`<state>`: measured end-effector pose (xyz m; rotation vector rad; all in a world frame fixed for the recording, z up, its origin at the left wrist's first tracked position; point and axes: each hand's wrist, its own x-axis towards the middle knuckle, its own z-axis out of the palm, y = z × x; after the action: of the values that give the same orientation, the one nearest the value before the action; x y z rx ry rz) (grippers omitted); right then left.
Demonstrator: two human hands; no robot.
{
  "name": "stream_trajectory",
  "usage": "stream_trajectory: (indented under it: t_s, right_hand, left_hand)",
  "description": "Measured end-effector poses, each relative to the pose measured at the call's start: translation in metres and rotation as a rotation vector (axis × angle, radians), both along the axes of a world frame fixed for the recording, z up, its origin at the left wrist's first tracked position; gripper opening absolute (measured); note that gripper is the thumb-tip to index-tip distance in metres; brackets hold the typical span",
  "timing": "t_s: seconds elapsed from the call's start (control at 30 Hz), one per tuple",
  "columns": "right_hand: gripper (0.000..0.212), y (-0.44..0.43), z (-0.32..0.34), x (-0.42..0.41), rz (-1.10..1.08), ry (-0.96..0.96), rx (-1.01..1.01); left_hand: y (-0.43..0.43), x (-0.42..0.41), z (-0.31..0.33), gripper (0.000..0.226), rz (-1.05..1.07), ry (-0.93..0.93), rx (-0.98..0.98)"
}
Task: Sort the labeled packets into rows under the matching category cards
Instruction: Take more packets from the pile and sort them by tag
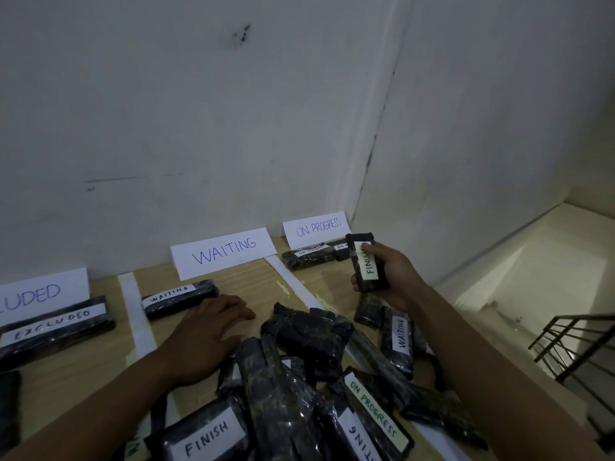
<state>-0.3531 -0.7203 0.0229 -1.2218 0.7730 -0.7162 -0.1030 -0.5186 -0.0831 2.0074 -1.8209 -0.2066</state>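
Within right hand (pixel 386 277): glossy (plastic-wrapped) packet (pixel 366 262)

Dim, grainy view, brighter right, edges bowed

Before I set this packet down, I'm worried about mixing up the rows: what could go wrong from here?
1. The packet in your right hand seems to read FINISH, but only the EXCLUDED, WAITING and ON PROGRESS cards show. It hovers nearest ON PROGRESS, so it could land there.
2. The unsorted pile spills over the white divider strip, so packets could slide into a sorted row.
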Motion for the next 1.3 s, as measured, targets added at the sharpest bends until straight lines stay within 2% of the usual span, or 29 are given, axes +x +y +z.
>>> stream_trajectory:
  t_s: [0.13,0.23,0.33,0.37,0.47,0.53,0.63,0.73,0.87,0.97,1.07,1.17,1.3]
  right_hand:
    - [0.008,0.014,0.007,0.002,-0.098,0.040,-0.104]
    - [0.015,0.037,0.015,0.002,-0.097,-0.038,-0.132]
    - [0.030,0.070,0.023,0.002,-0.097,-0.136,-0.111]
    - [0.033,0.083,0.026,0.002,-0.086,-0.152,-0.120]
    - [0.031,0.123,0.034,0.005,-0.075,-0.158,-0.173]
    - [0.028,0.153,0.040,0.009,-0.069,-0.141,-0.223]
    - [0.023,0.200,0.045,0.018,-0.002,-0.168,-0.265]
    - [0.018,0.246,0.036,0.032,0.096,-0.183,-0.298]
    - [0.017,0.301,0.004,0.059,0.200,-0.068,-0.411]
    - [0.022,0.341,-0.007,0.084,0.369,0.073,-0.626]
    - [0.030,0.384,-0.003,0.113,0.523,0.235,-0.946]
    - [0.047,0.417,0.001,0.145,0.669,0.321,-1.207]
    - [0.070,0.436,-0.006,0.182,0.881,0.462,-1.421]
  left_hand:
    - [0.000,0.001,0.000,0.064,-0.005,0.032,0.050]
    - [0.001,-0.003,0.011,0.039,-0.024,0.096,0.076]
    - [0.002,-0.017,0.045,0.019,-0.018,0.385,0.077]
    - [0.006,-0.023,0.060,0.021,-0.008,0.487,0.035]
    - [0.024,-0.042,0.106,0.047,-0.035,0.762,-0.135]
    - [0.047,-0.053,0.133,0.049,-0.075,0.855,-0.213]
    - [0.093,-0.061,0.158,0.021,-0.037,0.806,-0.344]
    - [0.154,-0.056,0.163,0.020,0.056,0.750,-0.430]
    - [0.251,-0.035,0.152,0.029,0.320,0.712,-0.530]
    - [0.324,-0.017,0.140,0.030,0.519,0.580,-0.549]
    - [0.386,0.000,0.133,0.029,0.678,0.437,-0.525]
    - [0.434,0.034,0.130,0.026,0.838,0.413,-0.547]
    - [0.479,0.101,0.117,0.025,1.024,0.401,-0.548]
